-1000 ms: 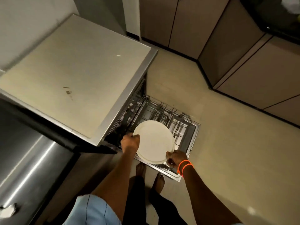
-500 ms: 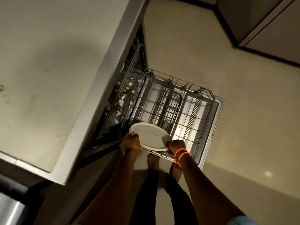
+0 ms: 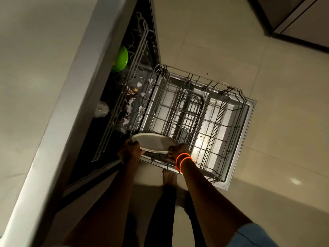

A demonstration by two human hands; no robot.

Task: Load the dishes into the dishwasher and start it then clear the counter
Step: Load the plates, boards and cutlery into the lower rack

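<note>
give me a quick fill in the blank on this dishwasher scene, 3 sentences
1. Both hands hold a white ____ over the lower rack.
2. The bowl in the upper rack is ____ in colour.
3. The orange bangles sit on the ____ wrist.

Missing words: plate; green; right

Left hand (image 3: pixel 129 151) and right hand (image 3: pixel 178 150) grip white plate (image 3: pixel 153 142), tilted, at near edge of pulled-out lower rack (image 3: pixel 229 111).

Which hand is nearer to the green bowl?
Left. The left hand lies below the green bowl, holding the white plate; the right hand is farther right.
</note>
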